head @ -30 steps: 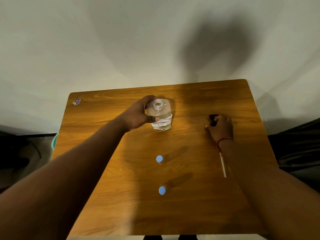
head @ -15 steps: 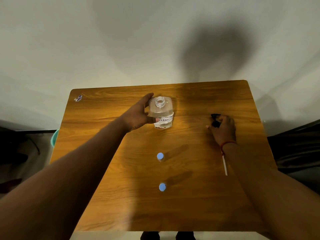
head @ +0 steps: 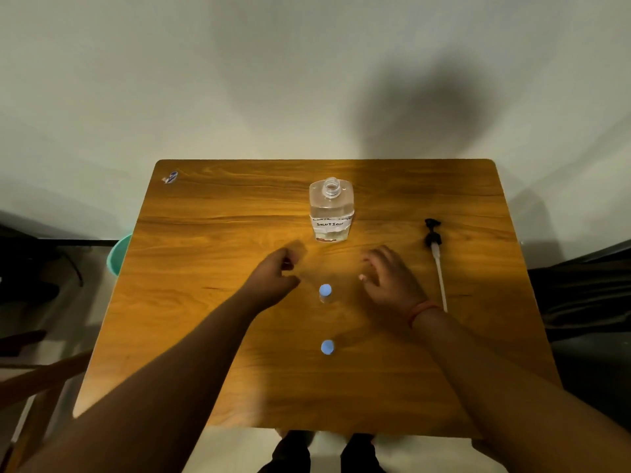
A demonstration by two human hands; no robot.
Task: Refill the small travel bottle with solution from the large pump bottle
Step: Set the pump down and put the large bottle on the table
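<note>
The large clear bottle (head: 330, 210), labelled SOLUTION, stands upright and uncapped at the table's far middle, partly filled. Its black pump head with white tube (head: 435, 257) lies flat to the right. Two small travel bottles with blue caps stand in line toward me: the far one (head: 325, 292) sits between my hands, the near one (head: 327, 347) closer to the front edge. My left hand (head: 273, 279) hovers left of the far small bottle, fingers loosely curled, holding nothing. My right hand (head: 389, 279) hovers on the bottle's right, fingers spread and relaxed. Neither hand touches a bottle.
The wooden table (head: 211, 302) backs onto a pale wall. A small sticker (head: 170, 177) sits at its far left corner. A teal tub (head: 119, 254) shows past the left edge, with wooden furniture low at the left and dark objects at the right.
My left hand let go of the large bottle and my right hand left the pump head on the table. Both hands moved toward me, to either side of the far small bottle.
</note>
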